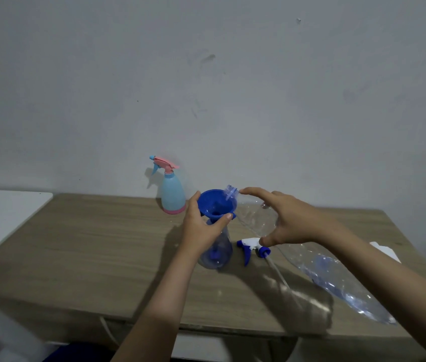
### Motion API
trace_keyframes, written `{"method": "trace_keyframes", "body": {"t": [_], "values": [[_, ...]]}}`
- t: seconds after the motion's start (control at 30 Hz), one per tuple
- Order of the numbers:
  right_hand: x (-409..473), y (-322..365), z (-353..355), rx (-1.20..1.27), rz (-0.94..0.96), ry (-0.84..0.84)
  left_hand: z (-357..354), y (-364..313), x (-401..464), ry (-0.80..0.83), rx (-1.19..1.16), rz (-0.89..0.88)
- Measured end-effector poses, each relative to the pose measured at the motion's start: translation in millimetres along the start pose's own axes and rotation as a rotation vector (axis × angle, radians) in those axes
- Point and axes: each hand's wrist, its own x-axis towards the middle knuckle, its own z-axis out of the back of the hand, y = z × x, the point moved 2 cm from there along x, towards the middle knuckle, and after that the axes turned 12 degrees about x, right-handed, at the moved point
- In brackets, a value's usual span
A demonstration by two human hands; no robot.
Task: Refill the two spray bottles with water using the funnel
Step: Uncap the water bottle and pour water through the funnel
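Pouring is underway: the left hand [201, 226] has its fingers around the blue funnel [216, 205] seated in the clear spray bottle [217, 250] mid-counter, while the right hand [289, 220] spans the tilted water bottle [319, 262]. A wobble could spill water beside the sprayer head [252, 246]. The wooden counter [89, 257] meets a scuffed wall; the pink-and-blue spray bottle [171, 190] stands at its far edge.

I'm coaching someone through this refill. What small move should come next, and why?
Probably tip the large clear bottle a little further. Its mouth already sits over the blue funnel, which the left hand steadies in the clear spray bottle, while the right hand holds the big bottle tilted.
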Motion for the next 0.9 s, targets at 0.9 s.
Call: {"method": "trace_keyframes", "body": {"t": [0.9], "values": [[8, 7, 19, -0.236, -0.148, 0.115, 1, -1, 3, -0.007, -0.113, -0.028]]}}
